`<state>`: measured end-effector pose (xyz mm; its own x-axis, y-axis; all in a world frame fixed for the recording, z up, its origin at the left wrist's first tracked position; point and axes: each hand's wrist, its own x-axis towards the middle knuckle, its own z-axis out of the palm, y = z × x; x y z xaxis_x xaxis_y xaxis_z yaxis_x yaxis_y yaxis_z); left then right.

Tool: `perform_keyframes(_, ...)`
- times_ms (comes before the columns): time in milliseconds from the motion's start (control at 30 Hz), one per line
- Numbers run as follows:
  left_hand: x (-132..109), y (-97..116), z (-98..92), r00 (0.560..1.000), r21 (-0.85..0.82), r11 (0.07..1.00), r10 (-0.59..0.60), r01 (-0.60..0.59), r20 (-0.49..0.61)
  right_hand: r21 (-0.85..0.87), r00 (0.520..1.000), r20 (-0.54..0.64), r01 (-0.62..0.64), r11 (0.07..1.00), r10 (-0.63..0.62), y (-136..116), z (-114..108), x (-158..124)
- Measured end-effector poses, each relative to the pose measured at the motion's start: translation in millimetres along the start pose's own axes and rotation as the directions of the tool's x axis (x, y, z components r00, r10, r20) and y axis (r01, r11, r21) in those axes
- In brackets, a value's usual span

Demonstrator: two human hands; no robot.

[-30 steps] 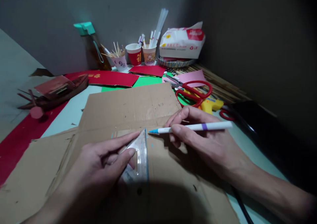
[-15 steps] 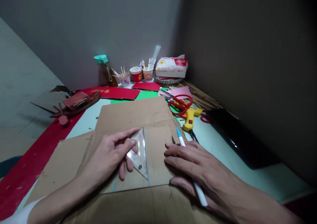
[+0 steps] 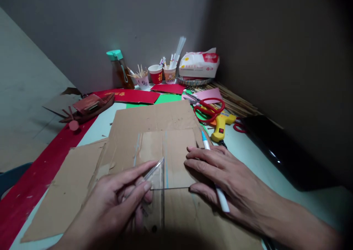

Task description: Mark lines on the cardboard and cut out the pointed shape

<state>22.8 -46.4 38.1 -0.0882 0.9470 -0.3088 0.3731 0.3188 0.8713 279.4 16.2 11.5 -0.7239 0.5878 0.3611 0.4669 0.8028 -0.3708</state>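
Note:
My left hand [image 3: 118, 198] pinches a clear plastic set square [image 3: 156, 194] and holds it on a brown cardboard sheet [image 3: 165, 150] marked with blue lines. My right hand [image 3: 220, 180] lies flat with its fingers spread on the cardboard's right side. A white pen with a blue tip [image 3: 213, 169] runs under that hand and between its fingers, the tip pointing away from me. A bigger cardboard piece [image 3: 66, 194] lies beneath on the left.
Red scissors [image 3: 209, 108] and a yellow glue gun [image 3: 220, 126] lie to the right behind the cardboard. Cups of sticks and pens [image 3: 156, 73], a bottle [image 3: 120, 67], a white bag [image 3: 200, 62], red paper [image 3: 132, 95] and a model boat [image 3: 88, 104] stand at the back. A dark object [image 3: 278, 150] lies right.
The pen went from writing grip at the set square's tip to lying under my flattened right hand. My left hand slid the set square toward me, down the blue line.

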Motion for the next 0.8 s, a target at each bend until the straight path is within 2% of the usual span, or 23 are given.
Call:
perform_keyframes(133,3.6,6.3,-0.6,0.999,0.078,0.996,-0.035,0.037,-0.033,0.009,1.0,-0.023,0.017,1.0,-0.017,1.0,0.0,0.2)
perform_keyframes(333,1.6,-0.8,1.3,0.993,0.29,0.956,0.068,-0.037,-0.1,0.047,1.0,-0.025,0.017,0.999,-0.016,2.8,1.2,-0.1)
perform_keyframes(633,-8.1,-11.5,7.7,0.968,0.315,0.943,0.173,-0.108,-0.185,0.059,0.999,-0.045,0.011,0.998,-0.008,4.9,3.8,-1.9)
perform_keyframes(800,-12.2,-9.2,7.5,0.961,0.36,0.923,0.214,-0.14,-0.173,0.02,0.993,-0.114,0.03,0.999,-0.027,6.9,9.6,-3.7)
